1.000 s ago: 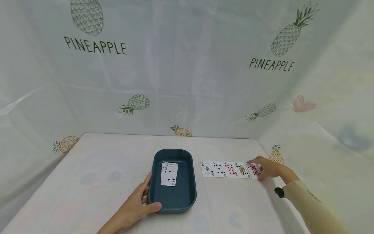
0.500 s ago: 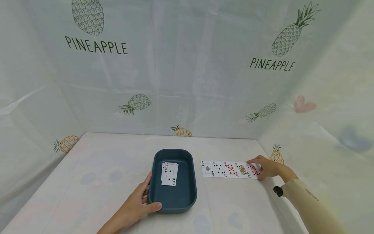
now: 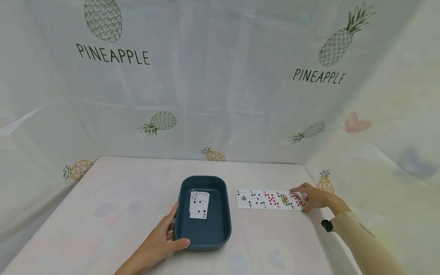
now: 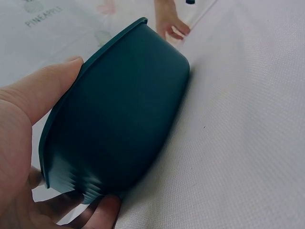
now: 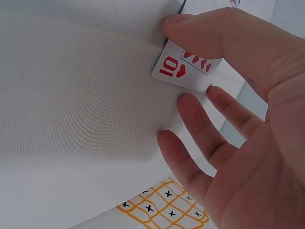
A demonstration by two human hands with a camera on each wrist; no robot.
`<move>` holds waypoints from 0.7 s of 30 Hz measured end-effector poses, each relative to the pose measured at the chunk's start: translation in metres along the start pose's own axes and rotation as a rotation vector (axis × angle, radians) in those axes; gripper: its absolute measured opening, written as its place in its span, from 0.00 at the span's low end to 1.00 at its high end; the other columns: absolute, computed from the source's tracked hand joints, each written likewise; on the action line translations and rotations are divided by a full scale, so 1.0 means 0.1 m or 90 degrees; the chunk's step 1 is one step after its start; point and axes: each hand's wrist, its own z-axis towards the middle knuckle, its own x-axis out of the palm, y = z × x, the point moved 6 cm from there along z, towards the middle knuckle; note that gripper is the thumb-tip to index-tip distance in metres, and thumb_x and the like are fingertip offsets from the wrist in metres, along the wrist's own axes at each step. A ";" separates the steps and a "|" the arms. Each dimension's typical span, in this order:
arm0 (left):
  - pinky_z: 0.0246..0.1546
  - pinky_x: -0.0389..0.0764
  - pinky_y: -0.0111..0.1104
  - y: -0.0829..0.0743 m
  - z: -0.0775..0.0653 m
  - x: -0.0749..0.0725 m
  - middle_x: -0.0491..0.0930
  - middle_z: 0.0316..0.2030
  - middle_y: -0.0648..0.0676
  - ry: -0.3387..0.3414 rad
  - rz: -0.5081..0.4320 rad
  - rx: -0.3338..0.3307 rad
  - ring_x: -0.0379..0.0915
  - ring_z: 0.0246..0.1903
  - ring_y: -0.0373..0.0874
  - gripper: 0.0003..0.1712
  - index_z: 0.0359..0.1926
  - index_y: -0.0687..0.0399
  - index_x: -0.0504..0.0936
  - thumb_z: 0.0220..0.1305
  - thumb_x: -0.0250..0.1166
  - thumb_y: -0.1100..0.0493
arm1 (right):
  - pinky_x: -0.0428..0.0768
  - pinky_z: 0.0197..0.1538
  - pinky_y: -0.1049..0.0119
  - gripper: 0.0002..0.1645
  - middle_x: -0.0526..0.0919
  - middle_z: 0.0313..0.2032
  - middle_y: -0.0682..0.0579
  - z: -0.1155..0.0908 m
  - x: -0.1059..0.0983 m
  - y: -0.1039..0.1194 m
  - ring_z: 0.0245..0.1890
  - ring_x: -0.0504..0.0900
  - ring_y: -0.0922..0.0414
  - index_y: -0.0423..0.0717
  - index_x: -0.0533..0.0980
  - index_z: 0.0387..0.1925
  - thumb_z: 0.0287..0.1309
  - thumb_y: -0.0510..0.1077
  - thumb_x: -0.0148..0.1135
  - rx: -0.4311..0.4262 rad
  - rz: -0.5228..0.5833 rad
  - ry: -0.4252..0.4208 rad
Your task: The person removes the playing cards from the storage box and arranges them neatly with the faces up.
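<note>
My left hand grips the near left side of a dark blue rectangular tray. In the left wrist view the thumb lies over the tray's rim and the other fingers curl against its outer wall. Inside the tray is a small pile of playing cards, a two of spades on top. At the right end of a row of face-up cards, my right hand holds the ten of hearts between index finger and thumb, at opposite edges. The index finger is hidden in the right wrist view; the remaining fingers spread beside the card.
Left of the ten, the row holds the ace of spades, a five, a nine of hearts and a queen, edge to edge. White cloth covers the table; pineapple-print curtains rise behind and beside it.
The ten of hearts has shifted very slightly left and straightened against the row under my right hand. My left hand and the tray stay in place.
</note>
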 end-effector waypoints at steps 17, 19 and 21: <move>0.57 0.86 0.40 0.01 0.00 0.00 0.56 0.78 0.70 0.002 0.003 0.004 0.77 0.66 0.60 0.67 0.88 0.40 0.41 0.63 0.80 0.51 | 0.81 0.46 0.54 0.49 0.64 0.69 0.32 -0.06 -0.07 0.05 0.50 0.79 0.45 0.44 0.70 0.76 0.54 0.38 0.81 0.002 0.015 -0.009; 0.57 0.86 0.39 0.01 0.00 0.00 0.56 0.78 0.70 0.002 0.000 0.004 0.77 0.66 0.60 0.67 0.88 0.39 0.41 0.63 0.80 0.52 | 0.81 0.44 0.58 0.46 0.65 0.68 0.32 -0.08 -0.10 0.15 0.49 0.79 0.44 0.41 0.70 0.75 0.57 0.38 0.79 -0.028 0.013 -0.027; 0.56 0.86 0.39 0.01 0.00 -0.01 0.56 0.78 0.70 0.000 0.001 0.006 0.77 0.65 0.60 0.68 0.88 0.39 0.41 0.62 0.80 0.52 | 0.82 0.42 0.61 0.43 0.67 0.67 0.32 -0.09 -0.15 0.28 0.49 0.80 0.44 0.39 0.70 0.75 0.60 0.38 0.77 -0.067 0.009 -0.053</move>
